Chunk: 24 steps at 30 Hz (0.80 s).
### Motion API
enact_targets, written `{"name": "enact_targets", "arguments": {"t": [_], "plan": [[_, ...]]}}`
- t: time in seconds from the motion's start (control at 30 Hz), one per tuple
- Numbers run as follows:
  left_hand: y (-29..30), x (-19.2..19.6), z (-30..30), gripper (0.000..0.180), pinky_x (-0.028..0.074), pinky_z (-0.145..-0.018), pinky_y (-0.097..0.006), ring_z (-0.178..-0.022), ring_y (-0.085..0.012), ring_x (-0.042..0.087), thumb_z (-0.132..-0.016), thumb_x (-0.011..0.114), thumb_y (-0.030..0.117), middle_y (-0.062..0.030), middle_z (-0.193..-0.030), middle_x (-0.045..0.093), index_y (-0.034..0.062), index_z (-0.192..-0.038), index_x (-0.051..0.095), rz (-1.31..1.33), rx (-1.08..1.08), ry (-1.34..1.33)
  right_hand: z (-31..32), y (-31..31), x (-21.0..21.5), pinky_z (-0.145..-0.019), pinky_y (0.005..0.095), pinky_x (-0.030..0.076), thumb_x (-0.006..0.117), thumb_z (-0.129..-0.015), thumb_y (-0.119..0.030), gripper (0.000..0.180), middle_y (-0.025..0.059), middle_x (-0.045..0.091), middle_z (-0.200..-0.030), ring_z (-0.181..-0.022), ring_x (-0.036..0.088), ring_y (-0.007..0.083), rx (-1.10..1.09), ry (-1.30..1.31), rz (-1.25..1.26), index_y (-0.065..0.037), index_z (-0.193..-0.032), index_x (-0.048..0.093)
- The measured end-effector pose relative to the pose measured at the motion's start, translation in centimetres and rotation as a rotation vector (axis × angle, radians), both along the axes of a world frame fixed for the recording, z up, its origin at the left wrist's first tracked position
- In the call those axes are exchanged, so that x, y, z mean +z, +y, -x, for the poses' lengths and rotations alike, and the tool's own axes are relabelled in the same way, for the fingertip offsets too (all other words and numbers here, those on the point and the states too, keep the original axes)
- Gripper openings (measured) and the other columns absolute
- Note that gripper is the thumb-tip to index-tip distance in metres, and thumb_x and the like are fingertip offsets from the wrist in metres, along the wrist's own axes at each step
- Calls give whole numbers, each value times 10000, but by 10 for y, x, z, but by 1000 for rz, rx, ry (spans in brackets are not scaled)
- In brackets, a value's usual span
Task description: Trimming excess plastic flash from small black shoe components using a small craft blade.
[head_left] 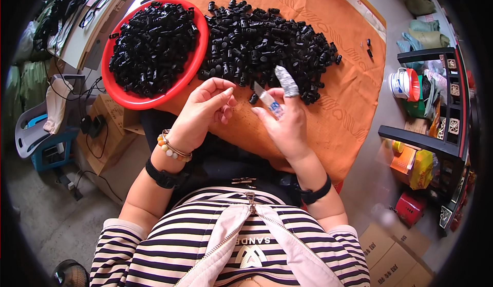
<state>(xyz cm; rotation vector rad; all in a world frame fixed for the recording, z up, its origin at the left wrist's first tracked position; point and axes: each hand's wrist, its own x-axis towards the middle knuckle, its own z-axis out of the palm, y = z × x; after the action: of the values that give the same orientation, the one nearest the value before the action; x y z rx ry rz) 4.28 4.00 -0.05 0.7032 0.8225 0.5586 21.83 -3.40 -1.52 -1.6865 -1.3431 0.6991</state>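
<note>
My left hand (209,104) is above the near edge of the orange tablecloth, thumb and fingers pinched together. Whatever lies in that pinch, if anything, is too small to tell. Close by on the right, my right hand (289,123) grips a thin blade-like tool (268,101), pale at its tip and white with blue marks lower down. A grey cover (287,81) wraps the right index finger. Just beyond both hands spreads a heap of small black plastic parts (267,45). More of these parts fill a red basin (202,51) at the left.
The orange cloth (354,81) covers the table; a few loose black parts (370,53) lie at its right. A black rack (426,140) and a white bucket (398,85) stand on the right. On the left are a grey and blue chair (38,117) and a wooden box (105,138).
</note>
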Motion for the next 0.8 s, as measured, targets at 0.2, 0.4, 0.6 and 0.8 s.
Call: {"name": "enact_targets", "arguments": {"t": [0.2, 0.4, 0.6, 0.8], "plan": [[-2, -4, 6, 193, 427, -562, -181, -641, -44, 527, -907, 527, 174, 11, -815, 569, 61, -1063, 503, -2, -1, 0, 8, 11, -2, -690, 300, 489, 681, -720, 16, 706, 77, 585, -886, -751, 601, 182, 87, -192, 29, -68, -1328, 333], [-4, 0, 5, 189, 428, -558, -180, -632, -50, 527, -898, 543, 162, 10, -803, 557, 72, -1059, 504, 29, -13, -20, 1, 7, 7, -557, 161, 407, 599, -768, 96, 772, 43, 552, -1019, -615, 471, 31, 178, 546, -22, -110, -1402, 209], [-8, 3, 4, 164, 442, -543, -177, -625, -47, 534, -900, 542, 151, 8, -800, 554, 67, -1037, 511, 29, -41, -103, 4, 4, 39, -681, 175, 365, 610, -762, 96, 736, 74, 530, -1082, -783, 398, 40, 175, 765, 36, -73, -1377, 244], [-11, 14, 2, 153, 447, -544, -163, -634, -42, 542, -913, 523, 164, 10, -805, 558, 61, -1027, 516, 16, -71, -142, 15, 1, 36, -820, 241, 449, 635, -768, 68, 473, 87, 537, -1056, -978, 541, 123, 180, 657, -14, 2, -1187, 426]]}}
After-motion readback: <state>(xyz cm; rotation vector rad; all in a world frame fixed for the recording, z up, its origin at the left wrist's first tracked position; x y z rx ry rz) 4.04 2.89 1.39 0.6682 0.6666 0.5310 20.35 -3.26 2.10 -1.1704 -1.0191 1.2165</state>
